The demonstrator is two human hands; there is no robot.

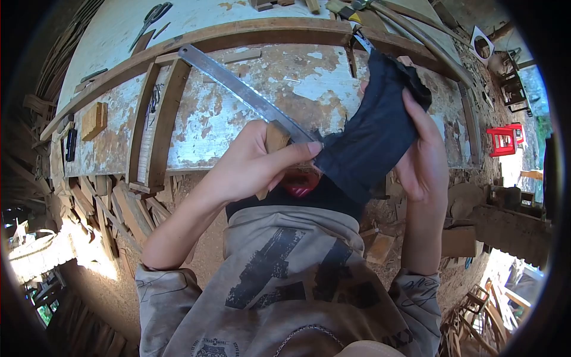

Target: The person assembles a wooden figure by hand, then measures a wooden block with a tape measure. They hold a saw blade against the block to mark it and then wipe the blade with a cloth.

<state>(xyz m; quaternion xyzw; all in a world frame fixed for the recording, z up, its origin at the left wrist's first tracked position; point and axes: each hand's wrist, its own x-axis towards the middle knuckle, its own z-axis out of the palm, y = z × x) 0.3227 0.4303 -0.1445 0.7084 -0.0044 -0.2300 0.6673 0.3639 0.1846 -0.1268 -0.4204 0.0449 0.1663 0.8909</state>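
Observation:
A long toothed metal blade [235, 84] runs from the upper left down to my left hand [256, 160]. My left fingers are closed around a small wooden block [276, 138] at the blade's lower end, with the thumb pressed on the blade near the black cloth. My right hand [423, 149] holds the black cloth [372, 128], its thumb on top and the other fingers partly hidden. The cloth hangs over the bench's front edge, its left corner touching my left thumb. A metal tip [363, 40] sticks out above the cloth's top.
A wooden frame [256, 27] crosses the paint-worn bench [208, 134]. On the left are a wood block [94, 121], a narrow slotted frame [160, 119] and scissors [156, 16]. A red stool [504, 139] stands at right; wood scraps [134, 211] lie below the bench.

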